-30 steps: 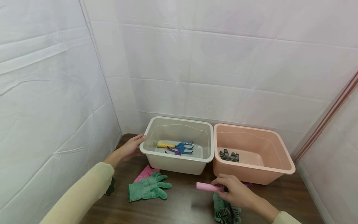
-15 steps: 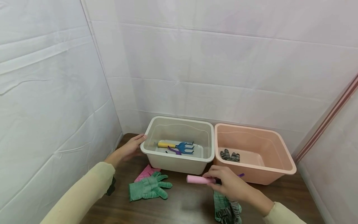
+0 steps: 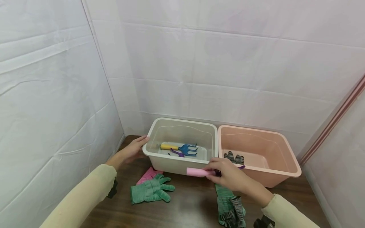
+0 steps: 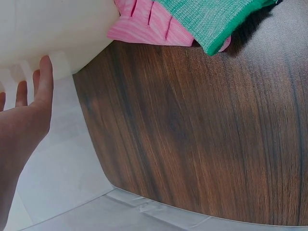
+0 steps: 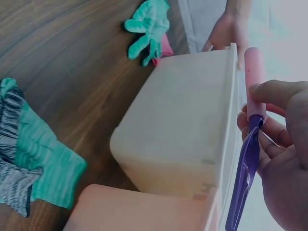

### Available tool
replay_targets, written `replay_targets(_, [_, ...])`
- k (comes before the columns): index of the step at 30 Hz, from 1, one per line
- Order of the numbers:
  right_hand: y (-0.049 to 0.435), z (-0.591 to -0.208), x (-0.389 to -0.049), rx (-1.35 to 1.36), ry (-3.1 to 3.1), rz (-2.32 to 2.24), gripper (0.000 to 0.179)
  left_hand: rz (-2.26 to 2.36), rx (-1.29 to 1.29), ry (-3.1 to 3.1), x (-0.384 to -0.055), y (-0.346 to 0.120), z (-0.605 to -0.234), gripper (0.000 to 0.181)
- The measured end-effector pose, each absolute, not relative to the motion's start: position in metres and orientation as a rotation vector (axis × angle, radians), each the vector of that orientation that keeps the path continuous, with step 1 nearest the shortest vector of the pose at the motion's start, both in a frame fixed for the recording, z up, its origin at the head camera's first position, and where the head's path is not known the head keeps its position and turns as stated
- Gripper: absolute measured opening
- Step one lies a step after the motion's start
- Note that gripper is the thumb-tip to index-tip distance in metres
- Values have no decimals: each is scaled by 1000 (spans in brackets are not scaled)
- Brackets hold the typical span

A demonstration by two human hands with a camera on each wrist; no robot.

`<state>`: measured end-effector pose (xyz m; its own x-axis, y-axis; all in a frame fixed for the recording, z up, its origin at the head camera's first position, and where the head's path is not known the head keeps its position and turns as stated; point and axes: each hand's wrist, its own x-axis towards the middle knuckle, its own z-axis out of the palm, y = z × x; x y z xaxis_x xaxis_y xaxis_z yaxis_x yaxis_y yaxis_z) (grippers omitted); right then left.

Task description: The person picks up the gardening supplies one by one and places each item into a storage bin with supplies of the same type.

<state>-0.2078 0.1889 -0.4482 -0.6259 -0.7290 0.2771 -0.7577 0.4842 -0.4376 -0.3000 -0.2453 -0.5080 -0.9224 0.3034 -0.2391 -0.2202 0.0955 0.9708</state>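
My left hand (image 3: pixel 133 150) holds the left rim of the white tub (image 3: pixel 176 160), thumb at the rim and fingers against the outer wall. Inside that tub lie a yellow-handled blue garden fork (image 3: pixel 186 149) and a purple-headed piece (image 3: pixel 178 153). In front of where the two tubs meet, my right hand (image 3: pixel 225 172) pinches a garden hand tool by its pink handle (image 3: pixel 196 172). The right wrist view shows the tool's narrow purple head (image 5: pixel 246 166) pointing away from the handle; its full shape is hidden edge-on.
A pink tub (image 3: pixel 280 172) stands right of the white one, with a black-striped glove (image 3: pixel 233 158) inside. On the wooden table (image 3: pixel 182 212) lie a green glove (image 3: pixel 152 190) over a pink glove (image 3: pixel 149 175), and another green glove (image 3: pixel 223 198) under a black-striped glove (image 3: pixel 238 209).
My right hand has moved up and left with the pink-handled tool, from over the green glove to the front of the tubs. The left hand stays at the white tub's rim.
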Motion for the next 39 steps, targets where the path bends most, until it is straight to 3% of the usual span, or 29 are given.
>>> replay_targets(39, [140, -431, -278, 1234, -2709, 783, 20, 1880, 84, 2009, -302, -248, -509, 63])
